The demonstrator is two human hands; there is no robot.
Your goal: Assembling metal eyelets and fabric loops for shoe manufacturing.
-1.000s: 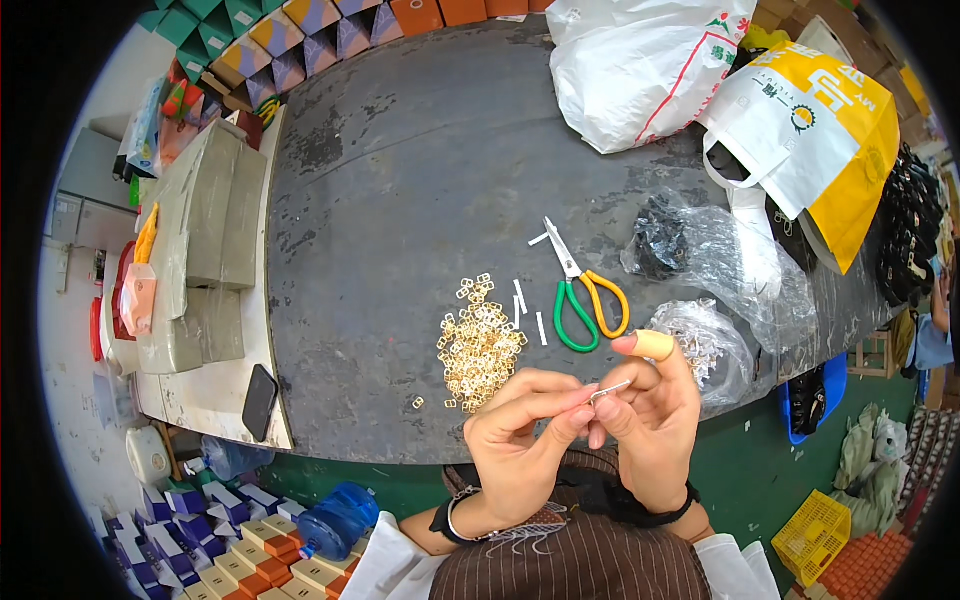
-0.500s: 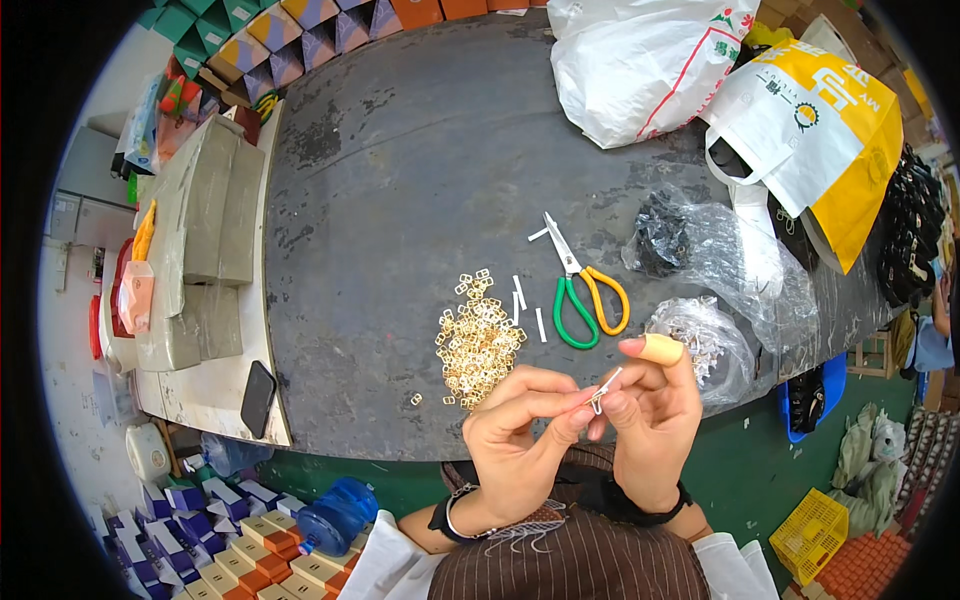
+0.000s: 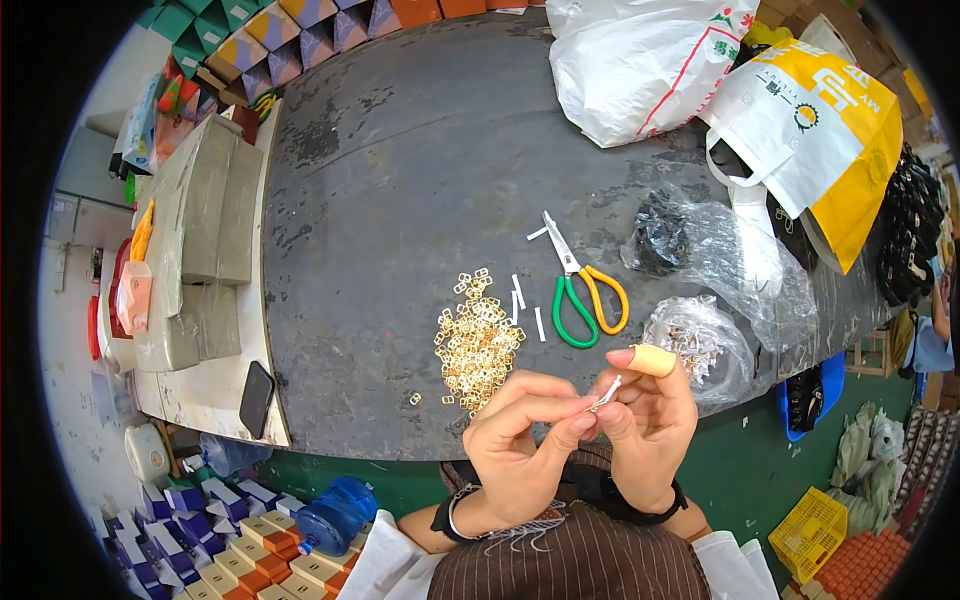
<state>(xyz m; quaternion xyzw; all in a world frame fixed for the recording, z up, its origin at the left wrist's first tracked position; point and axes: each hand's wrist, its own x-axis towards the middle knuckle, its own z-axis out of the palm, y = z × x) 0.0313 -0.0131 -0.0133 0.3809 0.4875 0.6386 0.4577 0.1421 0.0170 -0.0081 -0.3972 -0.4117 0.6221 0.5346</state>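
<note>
Just past the table's near edge, my left hand (image 3: pixel 525 430) pinches a small buckle, mostly covered by the fingertips, with a short white strip (image 3: pixel 610 388) at it. My right hand (image 3: pixel 648 430), its index finger wrapped in a yellowish tape, closes its thumb and fingers on the same strip; the index finger is raised. A pile of small gold buckles (image 3: pixel 478 350) lies on the table to the left of the hands. Several loose white strips (image 3: pixel 540 324) lie beside the pile. Scissors (image 3: pixel 570 266) with one green and one orange handle rest slightly open beyond my hands.
A clear plastic bag of small white-and-metal pieces (image 3: pixel 690 335) sits right of the scissors. Crumpled plastic (image 3: pixel 740 255) and two carrier bags, one white (image 3: pixel 640 80) and one yellow-white (image 3: pixel 815 130), fill the far right. A phone (image 3: pixel 258 400) lies on the white board at left.
The white strip has tipped lower and now shows shorter between my fingertips. My right hand's raised index finger has shifted slightly left and down.
</note>
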